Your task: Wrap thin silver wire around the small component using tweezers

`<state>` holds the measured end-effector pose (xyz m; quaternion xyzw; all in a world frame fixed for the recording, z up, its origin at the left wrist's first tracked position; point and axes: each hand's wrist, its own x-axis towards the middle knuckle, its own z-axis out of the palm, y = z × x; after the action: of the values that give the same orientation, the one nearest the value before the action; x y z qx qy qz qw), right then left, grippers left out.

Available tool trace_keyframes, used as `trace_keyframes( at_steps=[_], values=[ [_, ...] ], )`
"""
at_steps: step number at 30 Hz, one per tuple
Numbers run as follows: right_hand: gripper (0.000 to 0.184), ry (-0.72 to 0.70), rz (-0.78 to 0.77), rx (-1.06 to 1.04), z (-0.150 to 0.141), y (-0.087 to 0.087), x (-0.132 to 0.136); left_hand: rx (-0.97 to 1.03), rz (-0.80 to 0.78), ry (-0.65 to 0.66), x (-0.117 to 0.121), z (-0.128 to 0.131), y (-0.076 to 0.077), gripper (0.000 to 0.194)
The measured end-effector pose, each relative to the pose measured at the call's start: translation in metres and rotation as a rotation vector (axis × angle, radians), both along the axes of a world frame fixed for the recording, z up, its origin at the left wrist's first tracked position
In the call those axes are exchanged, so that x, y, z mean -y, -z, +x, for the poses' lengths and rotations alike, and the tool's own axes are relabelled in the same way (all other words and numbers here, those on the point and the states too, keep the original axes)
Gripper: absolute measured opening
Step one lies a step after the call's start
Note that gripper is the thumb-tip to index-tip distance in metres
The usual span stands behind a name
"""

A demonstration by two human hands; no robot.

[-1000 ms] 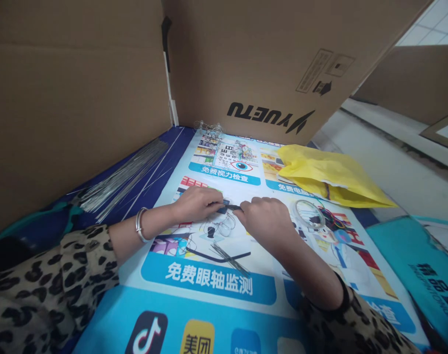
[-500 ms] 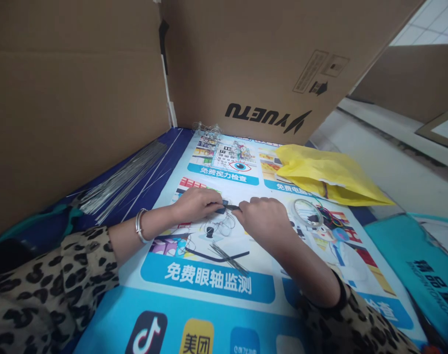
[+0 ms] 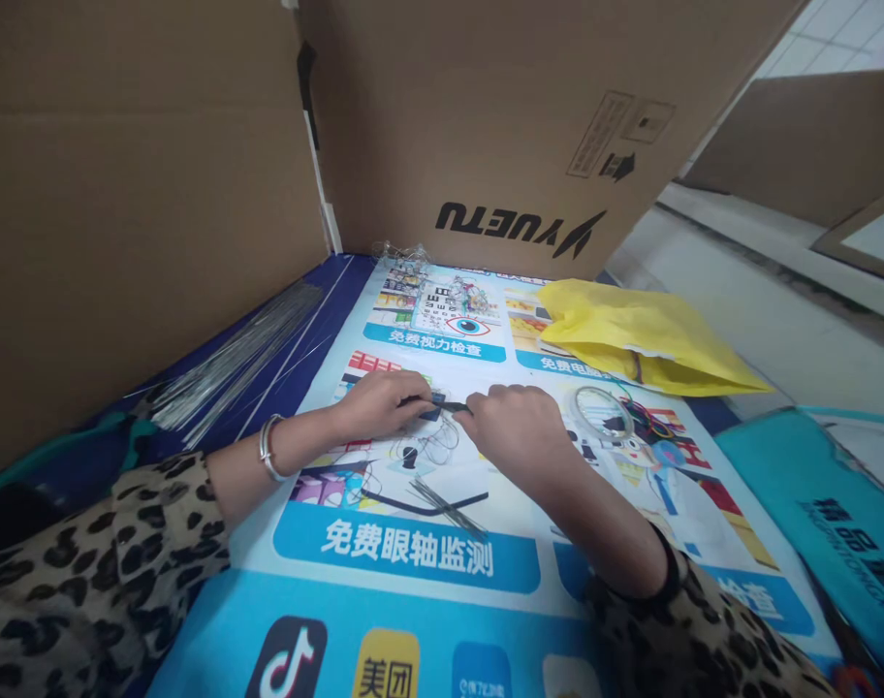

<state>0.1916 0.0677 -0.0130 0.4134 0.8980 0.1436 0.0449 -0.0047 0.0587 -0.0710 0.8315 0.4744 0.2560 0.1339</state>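
My left hand (image 3: 384,405) is closed in a pinch at the middle of the printed sheet, with thin wire (image 3: 442,444) looping out below its fingertips. The exact grip is hidden. Facing it, my right hand (image 3: 519,431) is wrapped round a dark narrow-nosed tool (image 3: 454,407) that looks like pliers. The tool's tip reaches the left fingertips; its handles are hidden in the palm. Nearer to me, a small bunch of straight cut wires (image 3: 449,509) lies on the sheet.
A long bundle of silvery wires (image 3: 242,354) lies at the left. Tangled wire pieces (image 3: 467,296) are at the back, before a cardboard wall (image 3: 529,126). To the right are a wire coil (image 3: 594,412), a yellow bag (image 3: 646,330) and a teal bag (image 3: 812,494).
The view has shifted slightly. Both hands stay together in nearly the same pose, with the dark tool still between them.
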Motion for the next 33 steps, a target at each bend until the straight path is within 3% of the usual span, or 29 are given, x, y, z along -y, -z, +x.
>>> trace_keyframes(
  at_steps=[13,24,33],
  values=[
    [0.036,-0.029,0.009,-0.031,0.0059,0.0066,-0.0037,0.068,-0.087,-0.085,-0.0001,-0.0014,0.0020,0.013],
    [0.035,0.004,-0.001,-0.048,0.0070,0.0040,-0.0010,0.006,0.067,0.040,-0.0017,-0.0011,0.0080,0.018],
    [0.036,-0.001,0.010,-0.051,0.0059,0.0003,0.0025,0.122,0.019,0.002,0.0008,0.0020,0.0042,0.016]
  ],
)
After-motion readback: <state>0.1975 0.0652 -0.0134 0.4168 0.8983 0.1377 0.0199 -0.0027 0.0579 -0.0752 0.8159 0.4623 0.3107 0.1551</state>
